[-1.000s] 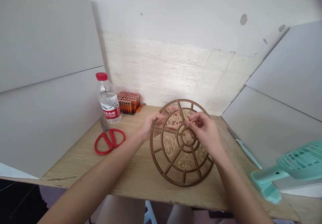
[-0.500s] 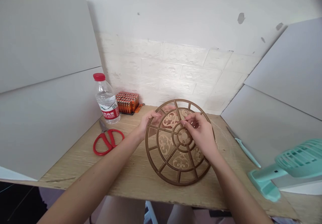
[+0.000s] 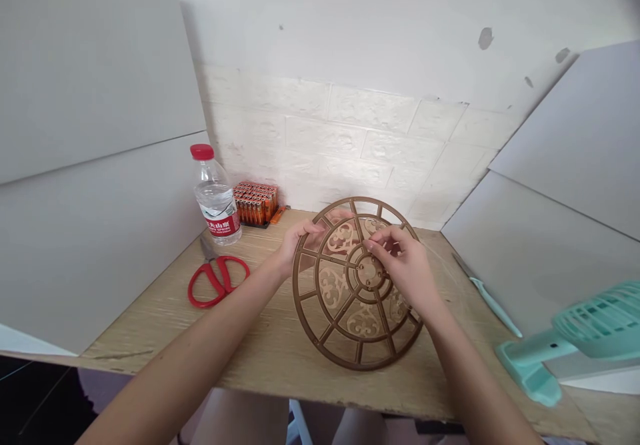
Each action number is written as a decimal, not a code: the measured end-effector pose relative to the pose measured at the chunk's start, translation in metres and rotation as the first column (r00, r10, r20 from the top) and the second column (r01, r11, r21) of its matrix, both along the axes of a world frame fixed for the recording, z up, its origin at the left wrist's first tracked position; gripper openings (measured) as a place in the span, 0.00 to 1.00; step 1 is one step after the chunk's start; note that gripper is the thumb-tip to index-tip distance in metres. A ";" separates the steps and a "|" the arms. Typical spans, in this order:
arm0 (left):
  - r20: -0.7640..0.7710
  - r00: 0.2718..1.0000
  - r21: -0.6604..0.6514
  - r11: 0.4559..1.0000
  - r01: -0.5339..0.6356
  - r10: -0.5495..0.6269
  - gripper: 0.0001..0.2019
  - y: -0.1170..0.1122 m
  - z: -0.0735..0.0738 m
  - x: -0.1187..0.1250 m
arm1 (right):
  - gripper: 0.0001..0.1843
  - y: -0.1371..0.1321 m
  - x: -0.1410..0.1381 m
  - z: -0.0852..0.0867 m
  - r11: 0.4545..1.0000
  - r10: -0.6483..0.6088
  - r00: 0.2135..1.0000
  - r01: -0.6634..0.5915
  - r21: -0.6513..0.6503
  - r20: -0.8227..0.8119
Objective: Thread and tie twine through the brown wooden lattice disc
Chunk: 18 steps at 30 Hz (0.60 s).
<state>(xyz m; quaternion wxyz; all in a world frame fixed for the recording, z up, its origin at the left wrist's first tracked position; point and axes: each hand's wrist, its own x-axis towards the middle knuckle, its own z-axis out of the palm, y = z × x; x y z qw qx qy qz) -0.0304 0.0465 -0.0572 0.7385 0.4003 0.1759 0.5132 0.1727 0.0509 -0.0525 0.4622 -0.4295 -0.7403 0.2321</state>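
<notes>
A round brown openwork disc (image 3: 360,358), with spokes, rings and paler scroll-shaped inserts, is held tilted above the wooden table. My left hand (image 3: 303,242) grips its upper left rim, the thumb in front and the fingers behind, seen through the gaps. Near the hub, my right hand (image 3: 400,258) has thumb and forefinger pinched together at the end of a spoke. Whatever lies between those fingertips, if anything, is too small to make out.
On the left stand a water bottle (image 3: 217,198) with a red cap, a block of orange batteries (image 3: 256,204) and red-handled scissors (image 3: 215,284). To the right lie a knife (image 3: 493,302) and a mint-green fan (image 3: 543,358). White panels close both sides.
The whole view has shifted slightly, so everything sits a little further right. My hands keep nearly the same places on the disc.
</notes>
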 end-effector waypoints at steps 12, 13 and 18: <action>-0.015 1.000 0.015 1.000 -0.021 0.022 0.18 0.004 -0.003 0.000 | 0.05 0.000 0.004 0.001 0.990 -0.048 0.992 0.032 0.135 0.118; -0.021 0.999 0.009 1.000 -0.027 0.027 0.17 0.004 -0.004 0.000 | 0.06 0.000 0.004 0.001 0.988 -0.058 0.989 0.037 0.153 0.137; -0.054 0.997 -0.024 0.998 -0.058 0.057 0.13 0.003 -0.005 -0.001 | 0.08 0.000 0.003 -0.001 0.972 -0.079 0.976 0.031 0.231 0.203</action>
